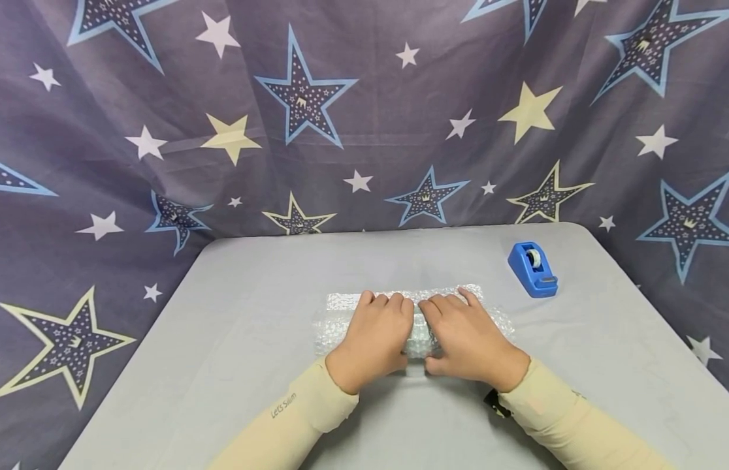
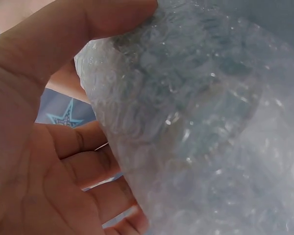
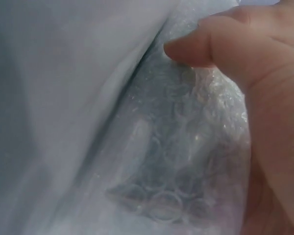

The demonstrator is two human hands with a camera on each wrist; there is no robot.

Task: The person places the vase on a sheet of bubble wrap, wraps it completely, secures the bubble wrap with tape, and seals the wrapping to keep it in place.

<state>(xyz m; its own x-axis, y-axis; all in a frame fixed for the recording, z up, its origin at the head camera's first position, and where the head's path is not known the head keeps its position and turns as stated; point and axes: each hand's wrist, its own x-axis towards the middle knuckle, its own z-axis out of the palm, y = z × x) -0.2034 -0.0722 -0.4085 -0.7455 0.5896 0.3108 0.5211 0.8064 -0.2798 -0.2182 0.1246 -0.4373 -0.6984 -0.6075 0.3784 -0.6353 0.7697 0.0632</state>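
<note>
A bundle of clear bubble wrap (image 1: 329, 331) lies across the middle of the table, its flat far edge (image 1: 343, 301) spread behind the rolled part. My left hand (image 1: 376, 336) grips the bundle left of its centre, thumb on the near side and fingers over the top. Close beside it, my right hand (image 1: 470, 336) holds the roll in the same way. In the left wrist view a rounded outline shows through the wrap (image 2: 186, 127); what is inside is blurred. The right wrist view has the thumb (image 3: 201, 46) pressing on the bubbles.
A blue tape dispenser (image 1: 532, 269) with a roll of tape stands at the back right of the table. Pale grey cloth covers the table (image 1: 247, 313). Behind and at the sides hangs a dark curtain (image 1: 364, 124) printed with stars.
</note>
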